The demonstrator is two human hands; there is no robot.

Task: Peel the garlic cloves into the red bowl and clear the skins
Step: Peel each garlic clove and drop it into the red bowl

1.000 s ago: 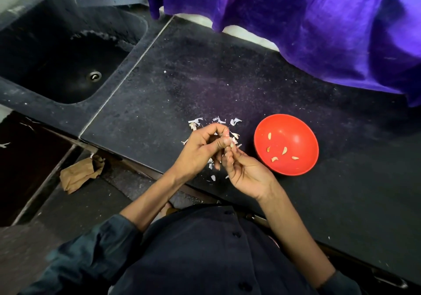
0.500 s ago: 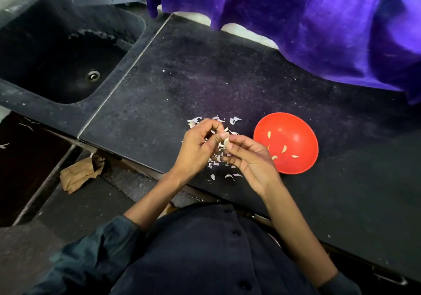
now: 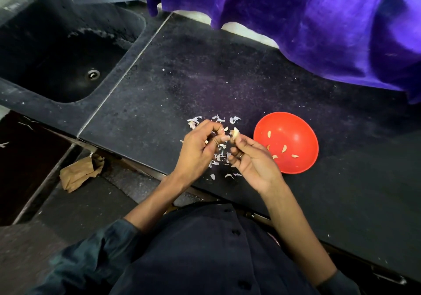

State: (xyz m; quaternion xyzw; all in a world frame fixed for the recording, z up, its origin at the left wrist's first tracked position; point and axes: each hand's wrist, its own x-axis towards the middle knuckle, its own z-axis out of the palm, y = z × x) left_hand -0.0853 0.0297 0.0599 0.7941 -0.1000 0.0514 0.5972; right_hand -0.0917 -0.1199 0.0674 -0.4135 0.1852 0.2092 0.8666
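Note:
A pale garlic clove (image 3: 235, 133) is pinched at the fingertips of my right hand (image 3: 252, 160), just left of the red bowl (image 3: 303, 133). My left hand (image 3: 197, 147) is curled beside it, its fingertips touching the clove's left side. Several peeled cloves (image 3: 283, 149) lie inside the bowl. White garlic skins (image 3: 219, 158) are scattered on the dark counter (image 3: 205, 85) under and around both hands, with a few more skins (image 3: 216, 119) just beyond the fingers.
A dark sink (image 3: 66, 55) with a drain is set into the counter at the left. Purple cloth (image 3: 307, 21) hangs along the counter's far edge. A crumpled brown paper bag (image 3: 79, 172) lies on the floor below the counter's front edge.
My right hand has shifted slightly right and up with the clove, now more exposed at its fingertips. My left hand stays curled against it. More skin bits lie below the hands.

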